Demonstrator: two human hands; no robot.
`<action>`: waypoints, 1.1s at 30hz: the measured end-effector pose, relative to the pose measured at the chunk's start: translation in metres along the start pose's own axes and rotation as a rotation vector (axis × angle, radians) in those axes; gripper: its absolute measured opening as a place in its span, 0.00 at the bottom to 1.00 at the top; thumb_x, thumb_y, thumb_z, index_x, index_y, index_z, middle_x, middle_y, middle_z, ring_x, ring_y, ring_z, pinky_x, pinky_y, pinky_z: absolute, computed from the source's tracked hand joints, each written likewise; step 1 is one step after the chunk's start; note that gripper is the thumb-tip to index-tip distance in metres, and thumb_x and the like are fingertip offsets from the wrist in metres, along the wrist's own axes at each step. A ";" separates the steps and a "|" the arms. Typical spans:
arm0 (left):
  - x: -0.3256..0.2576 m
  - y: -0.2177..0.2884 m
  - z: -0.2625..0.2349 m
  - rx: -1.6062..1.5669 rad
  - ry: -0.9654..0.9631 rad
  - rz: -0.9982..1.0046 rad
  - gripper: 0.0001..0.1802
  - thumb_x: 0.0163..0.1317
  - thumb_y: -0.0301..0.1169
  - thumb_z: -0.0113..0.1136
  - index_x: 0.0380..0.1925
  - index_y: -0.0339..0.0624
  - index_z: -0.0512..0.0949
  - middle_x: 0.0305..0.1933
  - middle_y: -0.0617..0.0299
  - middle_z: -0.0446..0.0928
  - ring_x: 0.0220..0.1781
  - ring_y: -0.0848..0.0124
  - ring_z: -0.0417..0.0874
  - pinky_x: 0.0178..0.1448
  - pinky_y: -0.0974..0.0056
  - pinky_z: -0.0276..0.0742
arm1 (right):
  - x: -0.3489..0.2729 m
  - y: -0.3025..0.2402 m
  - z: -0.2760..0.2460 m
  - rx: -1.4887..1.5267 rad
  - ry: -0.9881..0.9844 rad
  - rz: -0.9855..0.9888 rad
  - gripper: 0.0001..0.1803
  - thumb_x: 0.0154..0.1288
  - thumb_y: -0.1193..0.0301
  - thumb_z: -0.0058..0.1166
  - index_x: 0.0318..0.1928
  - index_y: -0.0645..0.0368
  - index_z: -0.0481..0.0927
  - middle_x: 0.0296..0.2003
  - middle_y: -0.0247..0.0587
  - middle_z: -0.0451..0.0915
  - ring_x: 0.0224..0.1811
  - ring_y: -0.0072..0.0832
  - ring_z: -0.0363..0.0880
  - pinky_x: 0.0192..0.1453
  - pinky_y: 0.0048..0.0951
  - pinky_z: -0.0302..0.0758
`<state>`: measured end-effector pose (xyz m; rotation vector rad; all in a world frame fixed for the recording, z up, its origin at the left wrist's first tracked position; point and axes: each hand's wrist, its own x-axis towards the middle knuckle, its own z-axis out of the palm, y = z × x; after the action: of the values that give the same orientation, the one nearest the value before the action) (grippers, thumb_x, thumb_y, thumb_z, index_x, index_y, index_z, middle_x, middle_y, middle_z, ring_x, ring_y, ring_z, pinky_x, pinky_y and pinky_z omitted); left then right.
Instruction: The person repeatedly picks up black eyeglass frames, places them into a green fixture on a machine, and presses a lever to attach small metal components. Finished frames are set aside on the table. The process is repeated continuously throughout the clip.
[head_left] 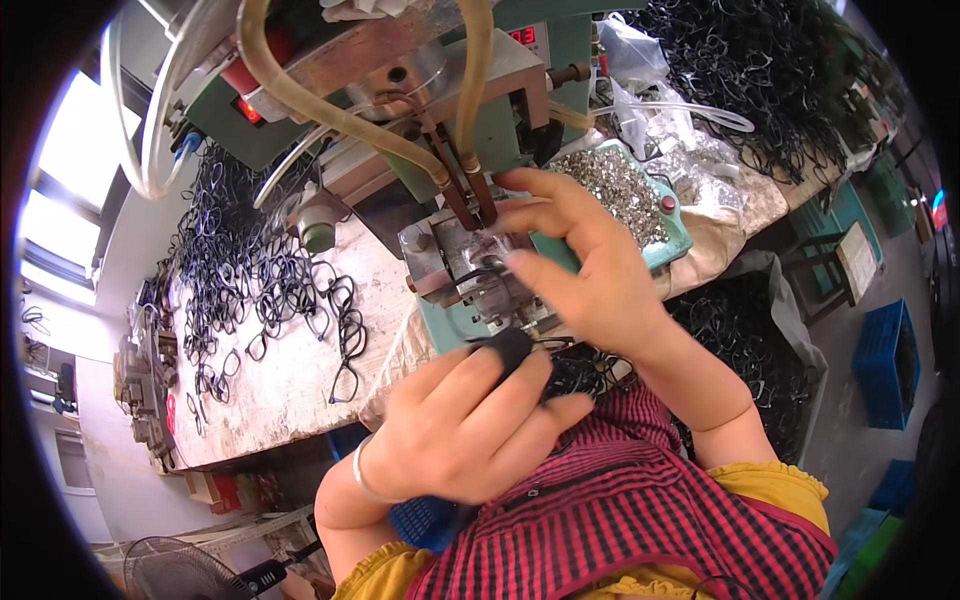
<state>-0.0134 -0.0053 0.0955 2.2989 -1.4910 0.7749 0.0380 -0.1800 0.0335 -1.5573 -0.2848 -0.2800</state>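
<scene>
My left hand [455,425] is curled, with a black cover on one fingertip [508,347]. Its fingers are closed at a black eyeglass frame [488,275], partly hidden and blurred, which lies at the metal fixture [428,262] of a bench machine. My right hand [600,270] reaches around the fixture's right side. Its thumb and fingers are apart, with the fingertips close to two copper-brown prongs [468,200] that point down over the fixture. I see nothing clearly held in it.
Thick hoses [350,125] run to the prongs. A green tray [680,235] of small metal parts stands right of the machine. Black eyeglass frames [270,290] heap on the left table; more [760,80] pile at the back right. A blue crate [886,365] sits on the floor.
</scene>
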 end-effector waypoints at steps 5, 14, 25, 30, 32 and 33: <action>0.010 -0.015 0.028 0.012 0.012 0.088 0.19 0.51 0.37 0.76 0.20 0.45 0.72 0.35 0.61 0.83 0.27 0.69 0.78 0.26 0.67 0.74 | 0.008 0.082 -0.083 -1.130 0.168 -0.135 0.15 0.54 0.68 0.66 0.43 0.55 0.87 0.57 0.53 0.78 0.68 0.50 0.68 0.69 0.49 0.68; 0.005 -0.012 0.032 0.002 0.054 0.052 0.20 0.50 0.37 0.77 0.20 0.45 0.71 0.34 0.62 0.83 0.27 0.70 0.77 0.27 0.67 0.73 | 0.012 0.100 -0.080 -1.032 0.020 -0.406 0.06 0.54 0.72 0.64 0.34 0.56 0.84 0.54 0.47 0.81 0.64 0.47 0.75 0.59 0.47 0.75; -0.112 -0.019 -0.021 0.799 0.582 -0.807 0.06 0.61 0.17 0.66 0.38 0.35 0.83 0.44 0.58 0.82 0.48 0.66 0.80 0.51 0.62 0.79 | -0.008 0.105 -0.107 -0.341 0.449 -0.007 0.08 0.70 0.77 0.54 0.46 0.63 0.85 0.39 0.33 0.85 0.43 0.19 0.80 0.51 0.23 0.74; -0.149 -0.132 -0.009 0.629 0.258 -0.806 0.05 0.47 0.28 0.76 0.24 0.46 0.87 0.34 0.64 0.80 0.41 0.65 0.78 0.56 0.57 0.66 | -0.003 0.099 -0.086 -0.334 0.383 0.001 0.07 0.67 0.77 0.60 0.44 0.63 0.85 0.38 0.33 0.86 0.43 0.20 0.81 0.51 0.22 0.75; -0.164 -0.168 0.024 0.588 0.020 -0.897 0.03 0.46 0.30 0.74 0.20 0.47 0.87 0.33 0.64 0.78 0.43 0.62 0.76 0.54 0.56 0.67 | 0.000 0.095 -0.077 -0.403 0.373 -0.004 0.07 0.65 0.77 0.61 0.43 0.62 0.86 0.38 0.36 0.87 0.41 0.21 0.82 0.52 0.23 0.75; -0.171 -0.185 0.043 0.641 -0.168 -1.039 0.02 0.46 0.31 0.72 0.21 0.48 0.88 0.36 0.64 0.79 0.48 0.60 0.75 0.55 0.55 0.68 | 0.000 0.091 -0.075 -0.422 0.367 0.011 0.08 0.64 0.77 0.62 0.43 0.62 0.86 0.38 0.36 0.87 0.41 0.22 0.83 0.52 0.23 0.76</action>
<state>0.1121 0.1782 -0.0310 3.1054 0.1145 0.7728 0.0697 -0.2552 -0.0515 -1.8801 0.0788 -0.6395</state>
